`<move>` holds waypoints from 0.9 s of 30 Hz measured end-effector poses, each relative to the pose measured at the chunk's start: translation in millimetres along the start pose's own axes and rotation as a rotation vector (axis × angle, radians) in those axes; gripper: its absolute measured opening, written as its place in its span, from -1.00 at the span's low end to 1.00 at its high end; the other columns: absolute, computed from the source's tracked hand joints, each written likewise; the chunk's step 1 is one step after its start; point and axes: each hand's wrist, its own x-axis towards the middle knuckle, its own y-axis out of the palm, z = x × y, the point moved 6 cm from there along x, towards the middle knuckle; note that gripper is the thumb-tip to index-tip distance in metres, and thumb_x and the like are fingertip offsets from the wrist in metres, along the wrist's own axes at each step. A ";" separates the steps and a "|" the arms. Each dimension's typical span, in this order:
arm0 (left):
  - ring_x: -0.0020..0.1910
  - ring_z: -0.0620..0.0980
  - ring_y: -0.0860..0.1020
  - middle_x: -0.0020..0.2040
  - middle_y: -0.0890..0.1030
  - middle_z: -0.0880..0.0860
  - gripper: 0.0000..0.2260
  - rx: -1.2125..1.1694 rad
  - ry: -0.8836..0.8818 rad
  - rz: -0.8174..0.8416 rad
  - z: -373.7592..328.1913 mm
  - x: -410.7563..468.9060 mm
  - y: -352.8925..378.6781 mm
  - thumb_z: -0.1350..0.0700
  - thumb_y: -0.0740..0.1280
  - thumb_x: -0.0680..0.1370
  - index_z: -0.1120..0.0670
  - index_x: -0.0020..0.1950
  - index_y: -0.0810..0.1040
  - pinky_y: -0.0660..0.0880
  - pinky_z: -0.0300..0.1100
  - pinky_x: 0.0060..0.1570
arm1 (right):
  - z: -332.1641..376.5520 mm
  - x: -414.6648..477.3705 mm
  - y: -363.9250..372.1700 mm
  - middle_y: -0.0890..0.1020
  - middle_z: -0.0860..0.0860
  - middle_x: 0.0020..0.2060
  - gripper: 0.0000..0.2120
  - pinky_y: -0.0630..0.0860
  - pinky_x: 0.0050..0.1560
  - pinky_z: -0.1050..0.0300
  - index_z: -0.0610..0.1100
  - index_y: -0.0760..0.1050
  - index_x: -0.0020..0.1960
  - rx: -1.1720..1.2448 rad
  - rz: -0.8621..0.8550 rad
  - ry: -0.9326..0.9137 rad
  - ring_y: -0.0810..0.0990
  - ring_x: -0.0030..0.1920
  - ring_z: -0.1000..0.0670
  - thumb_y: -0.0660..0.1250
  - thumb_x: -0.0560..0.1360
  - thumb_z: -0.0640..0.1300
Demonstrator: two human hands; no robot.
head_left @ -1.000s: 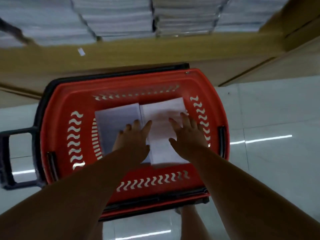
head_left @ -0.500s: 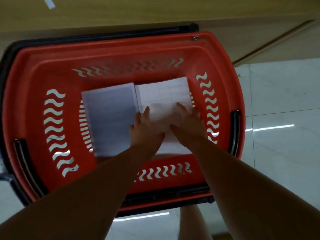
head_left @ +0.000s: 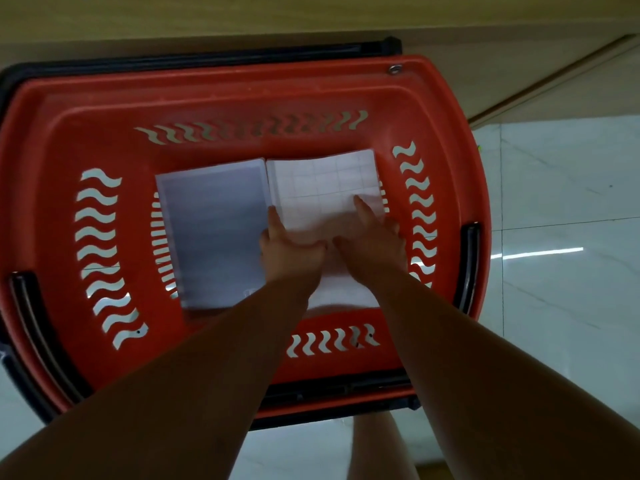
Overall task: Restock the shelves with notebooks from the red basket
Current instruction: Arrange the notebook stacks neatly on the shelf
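Note:
The red basket [head_left: 446, 109] stands on the floor below me, and two piles of notebooks lie side by side in its bottom. The left pile [head_left: 211, 230] has a grey-blue cover. A white cover with a grid tops the right pile [head_left: 322, 188]. Both my hands are down on the right pile. My left hand [head_left: 289, 247] has its fingers slipped down the gap between the piles and its thumb across the top. My right hand [head_left: 375, 242] curls its fingers over the pile's right edge, thumb on the cover. How many notebooks are held is hidden.
A wooden shelf base [head_left: 311, 15] runs along the far side of the basket. Black handles [head_left: 469, 265] lie folded along the basket's rim. White glossy floor tiles [head_left: 561, 271] spread to the right. My leg [head_left: 377, 448] shows beneath the basket's near edge.
The view dropped from the shelves to the basket. Both hands moved from flat on top of the right pile to its two side edges, and the fingers closed round it.

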 end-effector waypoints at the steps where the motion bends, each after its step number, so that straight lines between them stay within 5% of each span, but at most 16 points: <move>1: 0.44 0.20 0.36 0.48 0.36 0.13 -0.13 0.053 -0.026 0.002 1.3 -1.7 1.2 -0.02 0.50 0.47 -0.05 0.65 0.05 0.37 0.19 0.41 | 0.0 -2.1 0.4 0.08 -0.19 0.62 -0.21 0.18 0.52 -0.31 0.24 -0.06 0.62 0.025 0.012 0.008 0.09 0.59 -0.32 0.31 0.55 0.27; 5: 0.48 0.25 0.31 0.52 0.29 0.14 -0.15 0.109 -0.061 0.013 1.2 -5.9 4.0 0.02 0.43 0.55 -0.05 0.66 -0.06 0.31 0.18 0.44 | -1.8 -4.1 2.0 0.07 -0.19 0.61 -0.20 0.17 0.51 -0.28 0.24 -0.09 0.62 0.064 0.031 0.013 0.09 0.58 -0.31 0.32 0.56 0.23; 11: 0.40 0.24 0.43 0.51 0.34 0.14 -0.19 0.044 -0.082 0.017 -12.8 -12.8 14.3 0.07 0.30 0.52 -0.14 0.65 -0.11 0.49 0.21 0.30 | -3.5 -5.2 -3.1 0.17 -0.19 0.59 -0.22 0.25 0.51 -0.23 0.21 -0.07 0.62 0.027 0.016 -0.005 0.20 0.56 -0.26 0.33 0.58 0.18; 16: 0.27 0.12 0.55 0.37 0.51 0.09 -0.23 0.064 -0.069 0.003 -5.8 -9.1 6.6 0.06 0.35 0.59 -0.11 0.66 -0.07 0.47 -0.08 0.24 | -7.3 -3.4 -6.4 0.15 -0.16 0.61 -0.20 0.28 0.51 -0.20 0.24 -0.06 0.62 0.052 0.021 -0.006 0.19 0.57 -0.25 0.36 0.56 0.15; 23: 0.20 0.05 0.57 0.30 0.55 -0.01 -0.25 -0.180 -0.142 -0.019 0.3 -1.0 -3.1 -0.06 0.40 0.36 -0.26 0.52 0.22 0.61 0.07 0.12 | -1.5 -4.8 -4.1 0.07 -0.22 0.61 -0.15 0.23 0.52 -0.26 0.21 -0.11 0.62 0.024 0.030 0.004 0.13 0.58 -0.30 0.37 0.54 0.20; 27: 0.06 -0.06 0.62 0.16 0.64 -0.08 -0.45 -0.240 -0.129 -0.047 3.5 6.6 -8.5 0.11 0.41 0.48 -0.11 0.45 0.40 0.60 -0.19 -0.06 | -1.1 -5.9 -6.6 0.13 -0.21 0.59 -0.20 0.27 0.50 -0.27 0.20 -0.06 0.62 0.033 0.030 0.009 0.19 0.56 -0.28 0.35 0.56 0.18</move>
